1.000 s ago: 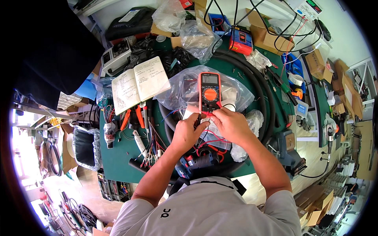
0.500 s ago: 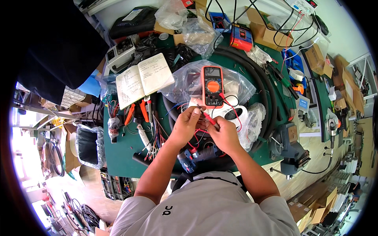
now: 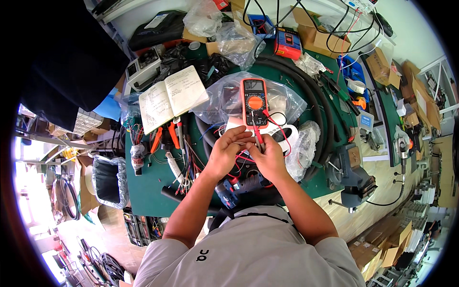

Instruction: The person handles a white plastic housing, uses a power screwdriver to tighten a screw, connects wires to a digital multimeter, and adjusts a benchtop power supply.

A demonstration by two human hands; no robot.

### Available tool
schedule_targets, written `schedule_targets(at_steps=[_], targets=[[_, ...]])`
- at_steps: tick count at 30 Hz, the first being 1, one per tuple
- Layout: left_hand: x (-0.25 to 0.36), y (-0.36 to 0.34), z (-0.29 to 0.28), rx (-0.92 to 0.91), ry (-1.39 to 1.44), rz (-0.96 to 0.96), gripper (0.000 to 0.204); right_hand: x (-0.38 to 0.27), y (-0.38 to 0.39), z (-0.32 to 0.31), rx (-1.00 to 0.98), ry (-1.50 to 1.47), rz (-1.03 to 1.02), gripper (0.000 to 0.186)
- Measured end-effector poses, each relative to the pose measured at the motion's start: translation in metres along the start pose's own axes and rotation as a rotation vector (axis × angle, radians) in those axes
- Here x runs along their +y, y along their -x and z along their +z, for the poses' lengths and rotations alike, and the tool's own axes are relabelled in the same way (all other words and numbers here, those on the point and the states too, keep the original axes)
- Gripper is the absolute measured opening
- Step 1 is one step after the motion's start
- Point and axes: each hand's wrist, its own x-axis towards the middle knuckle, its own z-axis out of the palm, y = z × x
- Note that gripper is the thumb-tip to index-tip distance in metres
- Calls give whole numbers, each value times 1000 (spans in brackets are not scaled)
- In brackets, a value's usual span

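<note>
An orange-framed multimeter (image 3: 255, 102) with a round orange dial lies on clear plastic film (image 3: 217, 98), just beyond my hands. My right hand (image 3: 269, 157) is closed round a red test probe (image 3: 258, 137), whose tip points up toward the meter. Beside it, my left hand (image 3: 225, 149) has its fingers stretched toward the probe and partly apart; whether a thin wire lies against its fingertips I cannot make out. Red and black leads run from the meter's lower right. Under my wrists lies a blue and grey cordless power tool (image 3: 239, 188).
An open notebook (image 3: 173, 98) with handwriting lies left, above orange-handled pliers (image 3: 174, 135) and a bundle of loose wires (image 3: 191, 167). Thick black hose (image 3: 321, 110) coils round the middle of the green table. A bench vise (image 3: 351, 174) stands right; a lined bin (image 3: 110, 179) stands left.
My left fingers have come off the probe's tip and opened out. The probe in my right hand has swung to point more upright, toward the meter. The whole view has shifted slightly.
</note>
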Motion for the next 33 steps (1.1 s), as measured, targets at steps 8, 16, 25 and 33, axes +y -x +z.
schedule_targets(at_steps=[8,16,25,33], targets=[[-1,2,5,13,-59,49,40,2,-7,4,-88,-35,-22,16],[30,15,9,207,-1137,405,12,-9,-10,-10,-119,52,-47,17],[2,4,-4,138,-513,248,16,2,-12,-2,-138,-190,37,19],[2,2,-5,153,-471,237,17,7,-12,5,-138,-339,93,19]])
